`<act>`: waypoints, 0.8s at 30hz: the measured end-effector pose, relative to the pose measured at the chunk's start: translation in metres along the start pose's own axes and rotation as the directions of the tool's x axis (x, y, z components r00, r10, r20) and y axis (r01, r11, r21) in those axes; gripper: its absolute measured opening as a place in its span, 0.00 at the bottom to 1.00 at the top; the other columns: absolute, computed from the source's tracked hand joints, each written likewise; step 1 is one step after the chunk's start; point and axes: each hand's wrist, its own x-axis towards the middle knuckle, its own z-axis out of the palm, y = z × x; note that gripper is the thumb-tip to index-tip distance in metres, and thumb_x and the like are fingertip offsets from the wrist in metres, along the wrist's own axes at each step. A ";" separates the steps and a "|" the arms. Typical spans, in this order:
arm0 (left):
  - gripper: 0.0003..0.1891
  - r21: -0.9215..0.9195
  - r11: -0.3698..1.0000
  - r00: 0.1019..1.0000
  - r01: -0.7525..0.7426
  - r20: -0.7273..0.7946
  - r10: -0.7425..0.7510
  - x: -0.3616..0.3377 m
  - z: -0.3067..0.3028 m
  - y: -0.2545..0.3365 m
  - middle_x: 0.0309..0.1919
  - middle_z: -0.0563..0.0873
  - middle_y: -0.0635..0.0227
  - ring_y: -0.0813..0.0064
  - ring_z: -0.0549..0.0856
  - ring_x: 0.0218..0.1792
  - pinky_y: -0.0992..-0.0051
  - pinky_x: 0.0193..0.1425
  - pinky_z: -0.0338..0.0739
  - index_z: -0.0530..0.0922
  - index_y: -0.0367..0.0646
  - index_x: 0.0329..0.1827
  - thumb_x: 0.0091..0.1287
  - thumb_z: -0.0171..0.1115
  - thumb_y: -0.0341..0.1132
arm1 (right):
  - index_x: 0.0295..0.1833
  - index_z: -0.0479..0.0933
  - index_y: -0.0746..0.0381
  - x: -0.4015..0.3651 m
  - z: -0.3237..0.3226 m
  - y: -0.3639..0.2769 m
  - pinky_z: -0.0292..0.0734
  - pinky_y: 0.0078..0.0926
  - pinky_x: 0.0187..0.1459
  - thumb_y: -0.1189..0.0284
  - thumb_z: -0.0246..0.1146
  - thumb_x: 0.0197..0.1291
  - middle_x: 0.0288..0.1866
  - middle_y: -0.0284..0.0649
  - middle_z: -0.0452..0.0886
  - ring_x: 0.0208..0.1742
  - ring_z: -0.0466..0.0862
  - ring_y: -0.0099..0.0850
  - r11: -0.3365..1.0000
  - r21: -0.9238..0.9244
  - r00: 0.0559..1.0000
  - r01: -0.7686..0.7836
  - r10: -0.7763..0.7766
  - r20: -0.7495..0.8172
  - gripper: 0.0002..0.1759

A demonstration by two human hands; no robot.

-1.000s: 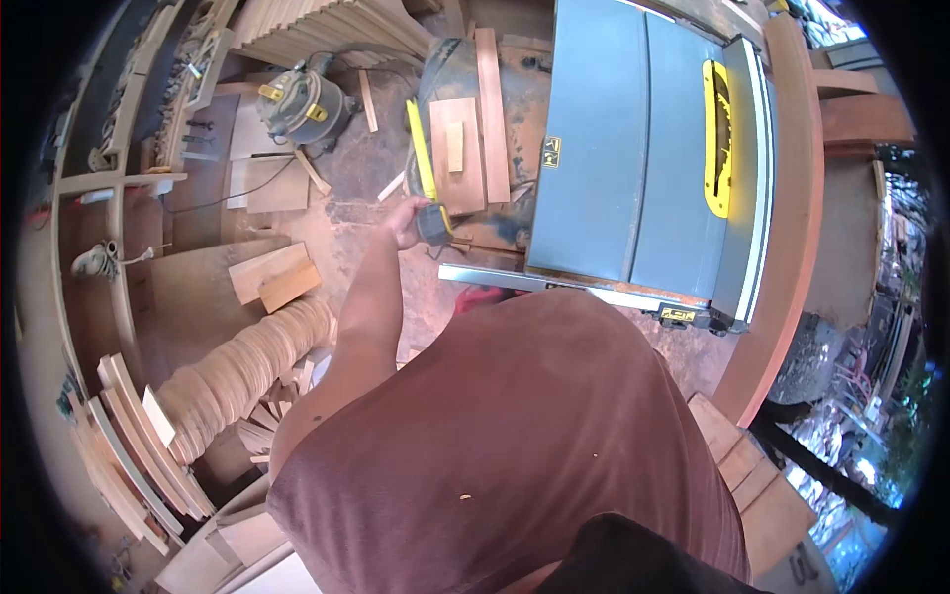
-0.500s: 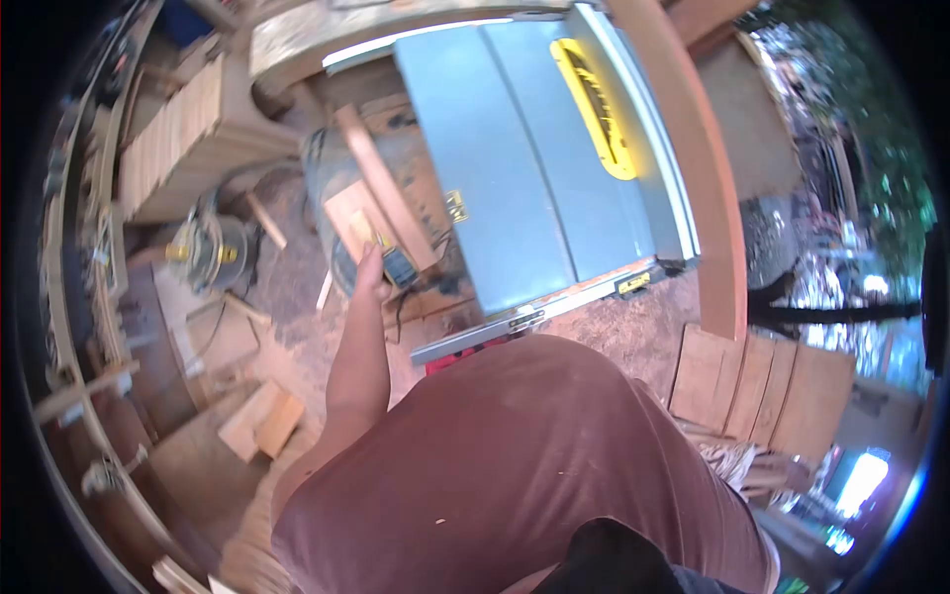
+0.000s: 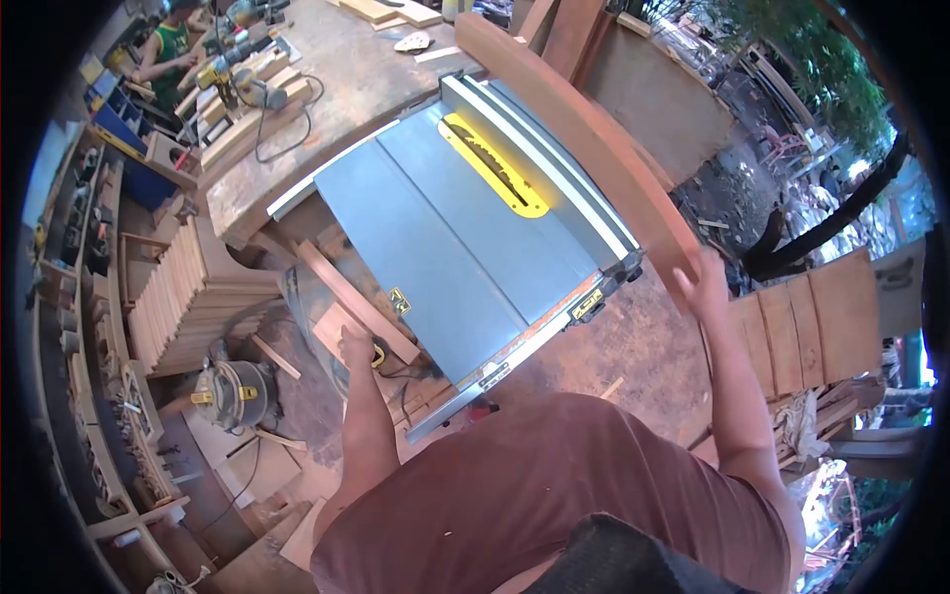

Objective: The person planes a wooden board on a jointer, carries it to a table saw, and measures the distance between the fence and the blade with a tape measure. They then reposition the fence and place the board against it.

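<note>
My left hand (image 3: 356, 344) reaches down left of the table saw (image 3: 426, 238), over a short wooden piece (image 3: 334, 319). Beside its fingers shows a yellow and black object (image 3: 379, 353), apparently a tape measure, partly covered by the hand. Whether the fingers hold it is hidden. A long narrow board (image 3: 358, 305) lies just right of the short piece. My right hand (image 3: 703, 282) rests with spread fingers against the near end of a thick reddish-brown wooden beam (image 3: 594, 129), which runs along the saw's right side. The saw has a yellow throat plate (image 3: 495, 163).
A workbench (image 3: 366, 59) with tools and offcuts stands beyond the saw. Stacked boards (image 3: 178, 287) and a shop vacuum (image 3: 237, 394) are at left, near cluttered shelves (image 3: 84, 416). Several planks (image 3: 792, 327) lean at right. Another person (image 3: 173, 54) works at far left.
The view has shifted, bringing the workbench and the other person into sight. My right hand has come into view at the beam. My left hand now covers more of the yellow and black object.
</note>
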 end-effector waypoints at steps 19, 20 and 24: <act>0.33 -0.838 0.545 0.464 -0.028 0.472 0.749 -0.480 0.167 0.186 0.69 0.68 0.54 0.62 0.71 0.67 0.61 0.69 0.68 0.60 0.41 0.73 0.73 0.53 0.53 | 0.75 0.53 0.58 -0.252 -0.105 0.196 0.76 0.48 0.49 0.64 0.72 0.47 0.52 0.53 0.74 0.52 0.78 0.53 0.968 0.134 0.895 -0.213 0.138 0.424 0.51; 0.37 -0.823 0.551 0.448 0.141 0.549 0.706 -0.485 0.196 0.205 0.70 0.66 0.54 0.60 0.70 0.67 0.59 0.69 0.66 0.59 0.42 0.74 0.71 0.47 0.60 | 0.75 0.54 0.59 -0.281 -0.122 0.202 0.76 0.49 0.48 0.65 0.72 0.46 0.50 0.53 0.74 0.51 0.78 0.54 0.956 0.120 0.868 -0.267 0.184 0.462 0.51; 0.47 -0.801 0.381 0.442 0.461 0.580 0.684 -0.516 0.260 0.283 0.67 0.70 0.54 0.55 0.72 0.65 0.53 0.70 0.65 0.61 0.45 0.73 0.64 0.32 0.75 | 0.73 0.57 0.60 -0.400 -0.163 0.228 0.74 0.50 0.47 0.66 0.73 0.44 0.46 0.54 0.75 0.47 0.77 0.55 0.923 0.166 0.868 -0.346 0.248 0.430 0.50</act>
